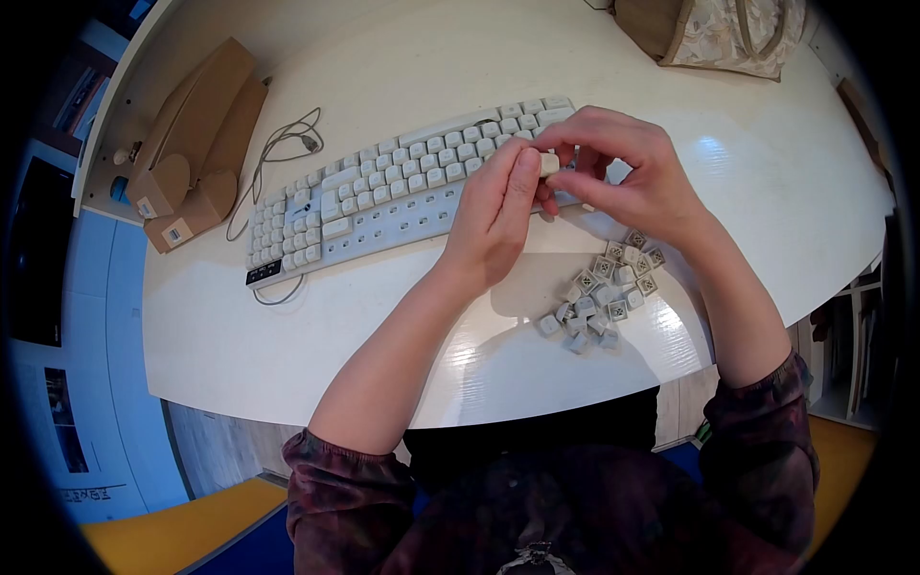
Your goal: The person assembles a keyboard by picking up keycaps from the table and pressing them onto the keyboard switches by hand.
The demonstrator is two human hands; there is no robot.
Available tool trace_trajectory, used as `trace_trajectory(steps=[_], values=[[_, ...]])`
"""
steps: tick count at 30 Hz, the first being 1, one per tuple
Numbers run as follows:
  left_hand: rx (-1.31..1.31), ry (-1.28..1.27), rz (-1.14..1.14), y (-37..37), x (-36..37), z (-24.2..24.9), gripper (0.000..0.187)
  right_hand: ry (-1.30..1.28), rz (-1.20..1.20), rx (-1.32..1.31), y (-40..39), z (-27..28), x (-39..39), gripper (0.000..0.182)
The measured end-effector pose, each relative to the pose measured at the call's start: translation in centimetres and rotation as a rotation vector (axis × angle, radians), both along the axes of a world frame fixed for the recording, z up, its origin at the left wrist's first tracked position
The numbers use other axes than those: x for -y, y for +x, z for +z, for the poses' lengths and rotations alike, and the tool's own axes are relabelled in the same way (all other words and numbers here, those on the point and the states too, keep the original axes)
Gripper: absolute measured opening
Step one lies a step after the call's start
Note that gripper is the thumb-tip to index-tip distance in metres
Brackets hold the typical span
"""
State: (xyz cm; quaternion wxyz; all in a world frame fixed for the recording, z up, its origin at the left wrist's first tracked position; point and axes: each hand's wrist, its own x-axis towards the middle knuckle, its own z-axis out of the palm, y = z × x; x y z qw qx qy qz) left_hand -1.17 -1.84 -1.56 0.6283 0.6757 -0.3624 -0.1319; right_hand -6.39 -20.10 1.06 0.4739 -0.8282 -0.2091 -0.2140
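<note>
A white keyboard [383, 192] lies across the white table [240, 326], with many keys gone from its front rows. My left hand [494, 216] and my right hand [623, 172] meet above its right part. Between their fingertips they pinch one pale keycap [548, 164]. A heap of several loose keycaps [604, 292] lies on the table just in front of my right wrist, many of them upside down.
The keyboard's grey cable [283, 144] loops at the back left. Folded cardboard pieces [196, 134] rest at the table's left edge. A patterned fabric bag [728, 34] stands at the back right. The table's curved front edge runs close to my body.
</note>
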Motion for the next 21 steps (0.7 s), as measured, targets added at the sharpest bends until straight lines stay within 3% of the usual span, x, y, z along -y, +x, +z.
trace_trajectory(steps=[5, 13, 21], values=[[0.003, 0.009, -0.035, 0.2, -0.2, -0.2, 0.043, -0.042, 0.022, 0.105, 0.1, 0.0, -0.1, 0.027], [-0.176, -0.04, -0.034, -0.4, -0.2, 0.5, 0.05, 0.027, 0.044, -0.008, -0.3, 0.2, 0.2, 0.026], [-0.134, 0.051, -0.061, 0.1, -0.7, 0.9, 0.059, 0.085, 0.098, 0.031, -0.2, 0.0, -0.3, 0.024]])
